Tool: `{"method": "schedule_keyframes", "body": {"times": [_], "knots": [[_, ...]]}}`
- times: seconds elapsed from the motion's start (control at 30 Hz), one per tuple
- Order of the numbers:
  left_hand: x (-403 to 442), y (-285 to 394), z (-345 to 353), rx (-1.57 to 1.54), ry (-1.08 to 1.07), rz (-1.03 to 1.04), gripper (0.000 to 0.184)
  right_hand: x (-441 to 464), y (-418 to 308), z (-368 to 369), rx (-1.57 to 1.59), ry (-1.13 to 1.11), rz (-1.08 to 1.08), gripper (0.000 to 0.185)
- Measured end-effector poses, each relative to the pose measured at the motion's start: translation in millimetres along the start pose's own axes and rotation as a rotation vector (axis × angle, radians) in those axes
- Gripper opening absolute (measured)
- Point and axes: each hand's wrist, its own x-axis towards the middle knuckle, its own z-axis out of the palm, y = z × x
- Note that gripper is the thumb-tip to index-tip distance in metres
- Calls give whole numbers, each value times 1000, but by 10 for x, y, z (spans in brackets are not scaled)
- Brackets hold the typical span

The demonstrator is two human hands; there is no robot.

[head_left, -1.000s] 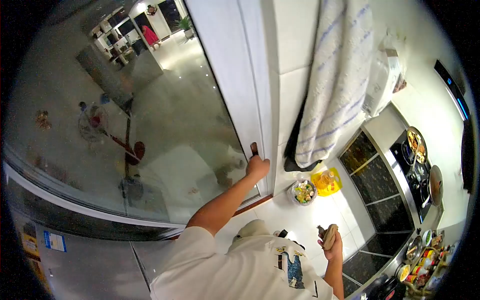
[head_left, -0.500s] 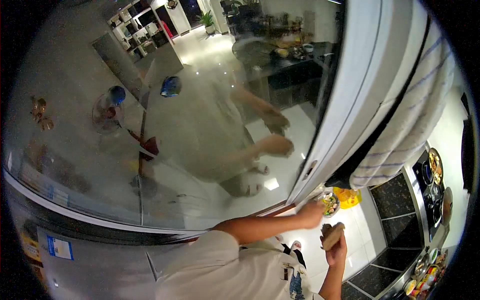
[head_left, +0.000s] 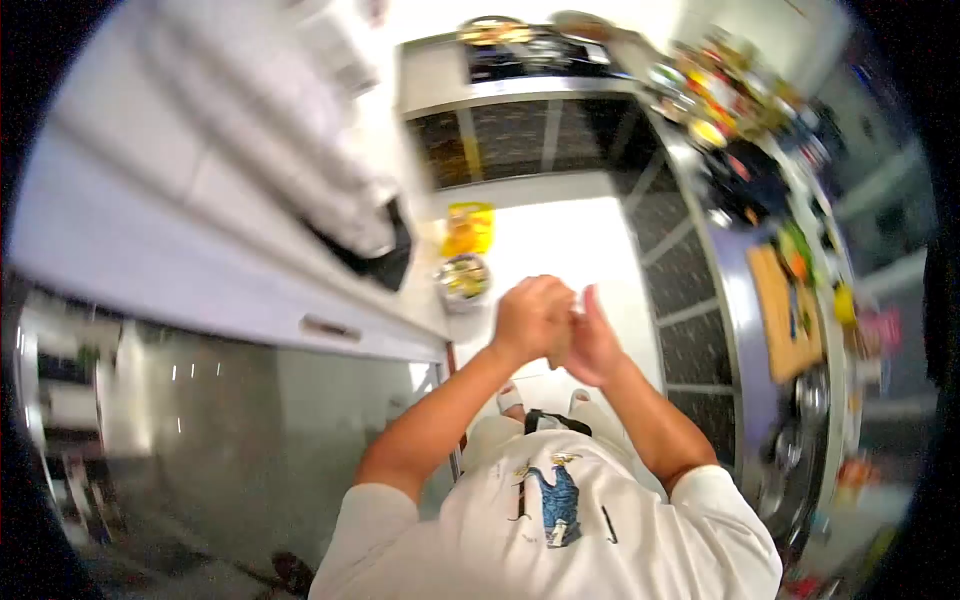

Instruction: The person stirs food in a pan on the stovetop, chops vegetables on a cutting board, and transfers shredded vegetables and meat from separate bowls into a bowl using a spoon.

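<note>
In the head view my left hand (head_left: pixel 532 318) and my right hand (head_left: pixel 596 350) meet in front of my body, above the floor. Pressed between them is a tan-brown, chunky piece (head_left: pixel 560 348), mostly covered by my fingers, so its kind is unclear. My left fingers curl over its top and side. My right hand cups it from the other side with the thumb pointing up. Just beyond my left hand, a bowl (head_left: pixel 466 300) holding green and pale scraps sits low down near the wall, next to a yellow bag (head_left: pixel 467 230).
A stove (head_left: pixel 540 60) with pans stands at the far end. Along the right runs a counter with a wok (head_left: pixel 745 180), a cutting board (head_left: pixel 785 315) carrying a knife and vegetables, and several bottles. A sliding glass door (head_left: pixel 250 440) and a hanging towel (head_left: pixel 270 130) are on the left.
My view has swung from the glass door to the kitchen. My left hand, apart from the piece earlier, has come to my right hand and now touches the tan-brown piece.
</note>
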Motion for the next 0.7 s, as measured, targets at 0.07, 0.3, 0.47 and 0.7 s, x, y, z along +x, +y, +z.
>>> {"method": "schedule_keyframes", "body": {"times": [0.07,0.3,0.47,0.7], "knots": [[105,140,196,-255,80,-64,16,-269,-13,-175,-359,32,-26,66],[360,739,1073,-1646,-381,-994,61,-1532,-525,-437,-292,-234,-318,63],[109,1907,1847,-1626,-804,-977,58,-2131,-434,-1486,243,-444,-264,72],[287,2858,2524,-1002,-587,-661,42,-3166,-301,-2177,-154,575,-378,42]]}}
